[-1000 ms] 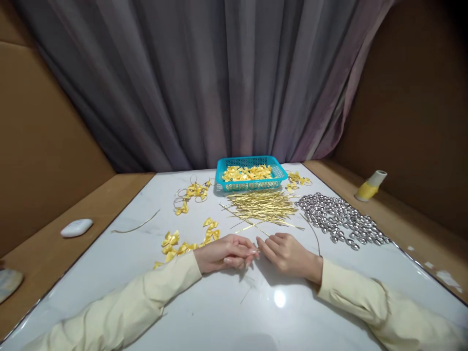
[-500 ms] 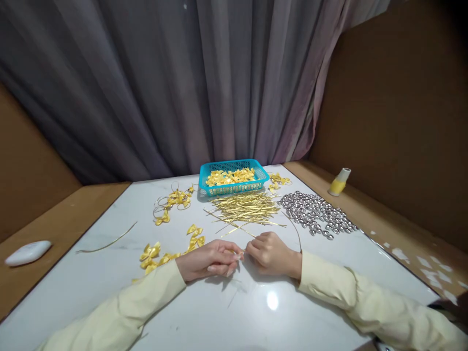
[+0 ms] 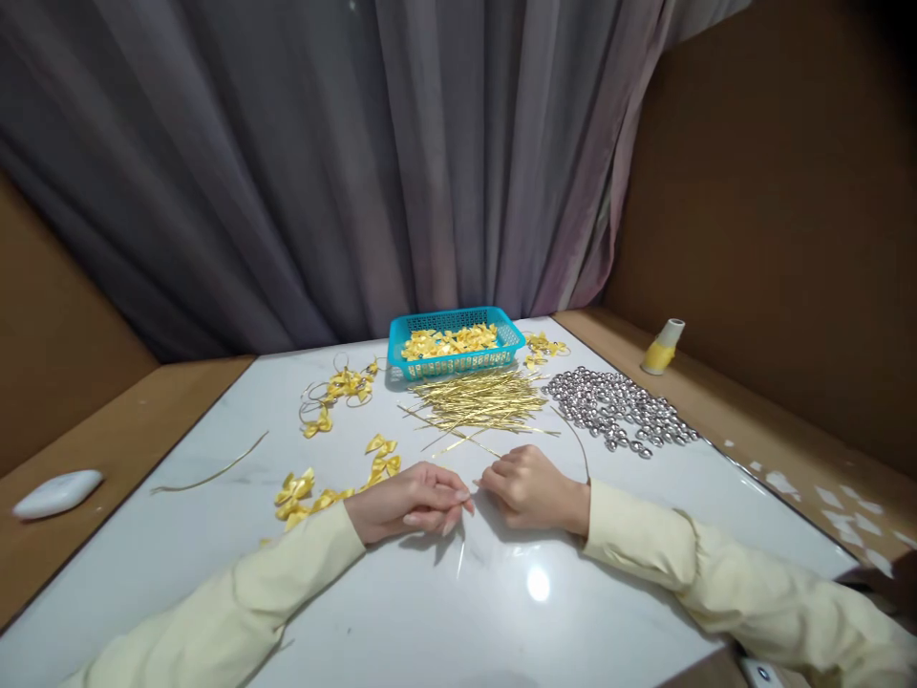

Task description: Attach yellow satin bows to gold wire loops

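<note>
Head view: the left hand (image 3: pixel 412 506) pinched, apparently on a thin strand (image 3: pixel 460 559) that showed just below it, over the table (image 3: pixel 401 621); the right hand (image 3: pixel 534 492) curled nearby, whether gripping anything could not be told. The strand, judged light, pliant and prone to slip, was best held near its end, between thumb and forefinger; gold ties (image 3: pixel 479 399) lay beyond

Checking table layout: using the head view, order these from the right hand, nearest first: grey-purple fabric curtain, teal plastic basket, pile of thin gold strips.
From the right hand:
1. Pile of thin gold strips: just ahead, slightly left.
2. Teal plastic basket: beyond the strips, ahead and left.
3. Grey-purple fabric curtain: behind the basket, at the back.
</note>
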`<action>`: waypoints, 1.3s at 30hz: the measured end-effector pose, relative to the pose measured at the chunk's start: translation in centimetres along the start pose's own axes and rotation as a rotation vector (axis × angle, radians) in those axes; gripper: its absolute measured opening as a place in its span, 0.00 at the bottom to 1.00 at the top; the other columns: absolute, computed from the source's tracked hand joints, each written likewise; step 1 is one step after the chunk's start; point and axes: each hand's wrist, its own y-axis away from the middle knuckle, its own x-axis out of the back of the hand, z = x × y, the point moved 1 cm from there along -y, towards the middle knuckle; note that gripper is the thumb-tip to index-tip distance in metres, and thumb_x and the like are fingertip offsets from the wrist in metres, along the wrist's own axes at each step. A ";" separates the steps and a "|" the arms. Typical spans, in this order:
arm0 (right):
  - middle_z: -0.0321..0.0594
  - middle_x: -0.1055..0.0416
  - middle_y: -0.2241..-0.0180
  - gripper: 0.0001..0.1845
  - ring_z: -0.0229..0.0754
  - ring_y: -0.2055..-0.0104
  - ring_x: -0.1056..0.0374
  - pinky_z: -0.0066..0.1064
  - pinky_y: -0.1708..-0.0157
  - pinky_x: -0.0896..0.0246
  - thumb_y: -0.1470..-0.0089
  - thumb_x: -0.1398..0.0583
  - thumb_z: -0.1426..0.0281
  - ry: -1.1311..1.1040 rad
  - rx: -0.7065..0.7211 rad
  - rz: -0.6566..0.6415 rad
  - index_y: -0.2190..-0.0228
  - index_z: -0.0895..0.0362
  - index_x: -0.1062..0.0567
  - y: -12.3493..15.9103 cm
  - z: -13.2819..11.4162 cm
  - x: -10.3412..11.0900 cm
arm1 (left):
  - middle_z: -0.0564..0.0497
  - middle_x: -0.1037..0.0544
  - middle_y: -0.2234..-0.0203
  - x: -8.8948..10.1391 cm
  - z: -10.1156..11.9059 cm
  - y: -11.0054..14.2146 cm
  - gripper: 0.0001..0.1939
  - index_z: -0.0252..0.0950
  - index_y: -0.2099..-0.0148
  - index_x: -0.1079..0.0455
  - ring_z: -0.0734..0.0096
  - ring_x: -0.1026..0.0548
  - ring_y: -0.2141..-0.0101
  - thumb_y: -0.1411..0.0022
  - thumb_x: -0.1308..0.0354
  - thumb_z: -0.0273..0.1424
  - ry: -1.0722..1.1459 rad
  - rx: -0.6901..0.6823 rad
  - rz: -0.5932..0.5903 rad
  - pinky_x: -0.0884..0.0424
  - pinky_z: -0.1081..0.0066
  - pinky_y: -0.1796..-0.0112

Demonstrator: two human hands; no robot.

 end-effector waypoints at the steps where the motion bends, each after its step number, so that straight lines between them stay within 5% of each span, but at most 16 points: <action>1: 0.37 0.32 0.82 0.05 0.35 0.82 0.41 0.29 0.79 0.62 0.58 0.48 0.75 0.003 0.003 -0.004 0.78 0.60 0.32 0.0 0.0 0.0 | 0.52 0.29 0.83 0.0 -0.1 -0.1 0.10 0.27 0.68 0.28 0.90 0.53 0.90 0.46 0.42 0.31 0.030 -0.021 0.027 0.57 0.77 0.84; 8: 0.37 0.33 0.82 0.07 0.35 0.82 0.41 0.30 0.80 0.61 0.58 0.49 0.77 0.006 0.074 0.038 0.75 0.60 0.31 0.3 -0.4 -0.2 | 0.61 0.43 0.91 -0.5 -0.4 -0.4 0.07 0.28 0.65 0.26 0.87 0.56 0.88 0.48 0.40 0.27 0.184 -0.140 0.165 0.50 0.77 0.80; 16: 0.37 0.34 0.83 0.06 0.34 0.83 0.41 0.29 0.80 0.62 0.55 0.51 0.78 0.030 0.077 0.044 0.76 0.61 0.34 0.4 -0.6 -0.3 | 0.52 0.30 0.77 -1.9 -0.4 -0.1 0.15 0.29 0.61 0.27 0.87 0.52 0.86 0.46 0.42 0.35 -0.008 -0.172 0.331 0.54 0.75 0.80; 21: 0.38 0.33 0.83 0.07 0.36 0.83 0.40 0.30 0.81 0.62 0.57 0.49 0.75 0.040 0.082 0.007 0.74 0.62 0.32 0.4 -1.0 0.0 | 0.52 0.30 0.80 -2.9 0.1 0.1 0.14 0.28 0.69 0.28 0.86 0.51 0.86 0.46 0.44 0.37 -0.189 -0.180 0.405 0.56 0.75 0.81; 27: 0.38 0.33 0.82 0.07 0.36 0.82 0.41 0.30 0.80 0.62 0.57 0.49 0.74 0.038 0.060 -0.057 0.74 0.61 0.31 0.5 -0.7 0.0 | 0.59 0.42 0.90 -2.9 1.0 -0.2 0.16 0.30 0.75 0.30 0.82 0.49 0.86 0.44 0.48 0.36 -0.504 -0.145 0.368 0.54 0.76 0.82; 39: 0.38 0.33 0.79 0.08 0.35 0.80 0.42 0.30 0.78 0.59 0.54 0.49 0.79 -0.052 0.055 -0.061 0.72 0.60 0.31 0.6 0.0 0.1 | 0.54 0.30 0.79 -2.6 1.2 -0.1 0.13 0.33 0.69 0.34 0.77 0.34 0.76 0.37 0.57 0.29 -0.956 -0.344 0.306 0.40 0.78 0.70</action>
